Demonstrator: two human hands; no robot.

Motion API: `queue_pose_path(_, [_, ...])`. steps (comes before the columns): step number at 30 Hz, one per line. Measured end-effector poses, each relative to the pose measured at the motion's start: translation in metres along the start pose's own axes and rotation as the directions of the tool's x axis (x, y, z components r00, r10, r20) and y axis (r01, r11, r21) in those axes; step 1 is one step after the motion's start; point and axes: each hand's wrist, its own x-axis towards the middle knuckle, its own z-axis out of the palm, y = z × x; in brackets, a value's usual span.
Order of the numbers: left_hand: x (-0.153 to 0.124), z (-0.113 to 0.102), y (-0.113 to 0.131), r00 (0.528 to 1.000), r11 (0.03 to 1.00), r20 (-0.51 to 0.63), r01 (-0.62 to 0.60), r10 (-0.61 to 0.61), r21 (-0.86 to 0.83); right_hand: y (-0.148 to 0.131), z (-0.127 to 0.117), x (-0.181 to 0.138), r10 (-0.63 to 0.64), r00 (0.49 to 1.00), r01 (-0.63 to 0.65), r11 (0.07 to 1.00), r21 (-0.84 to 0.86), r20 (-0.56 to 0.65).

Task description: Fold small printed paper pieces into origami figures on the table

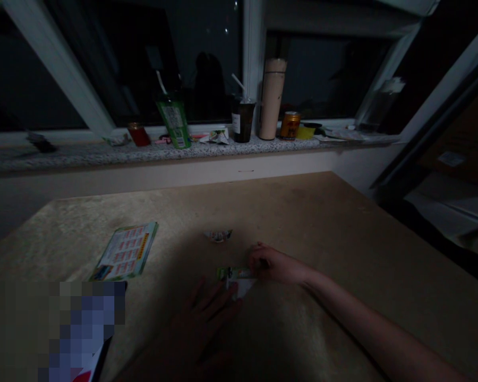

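Stretching across the view, the worktop [302,212] carries printed sheets [128,250] toward its left. Nearer the middle, the left hand [197,320] lies spread, its grip released; the right hand [276,265] is curled, and whether its grip pinches anything I cannot tell. Between them, at the left fingertips, lies a green-and-white paper piece [242,287]; beyond it, a smaller paper scrap [219,235].

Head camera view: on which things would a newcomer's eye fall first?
Probably the tall pink flask, upright on the speckled windowsill, with a green cup farther left. Next, the left grip and right grip, close together at a small paper on the table. A printed card lies left of them.
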Motion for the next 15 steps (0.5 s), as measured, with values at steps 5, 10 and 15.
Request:
queue_pose_path(5, [0.000, 0.002, 0.000, 1.000, 1.000, -0.023, -0.013, 0.013, 0.021, -0.016, 0.015, -0.003, 0.077, 0.990, -0.102, 0.972, -0.213, -0.121])
queue_pose_path(10, [0.000, 0.002, 0.001, 0.999, 1.000, -0.033, -0.016, 0.017, 0.026, -0.023, 0.021, -0.002, 0.098, 0.986, -0.133, 0.949, -0.287, -0.131])
queue_pose_path(15, [-0.001, 0.007, 0.003, 0.998, 0.999, -0.070, 0.005, -0.002, 0.044, -0.024, 0.020, 0.000, 0.126, 0.984, -0.160, 0.939, -0.306, -0.127])
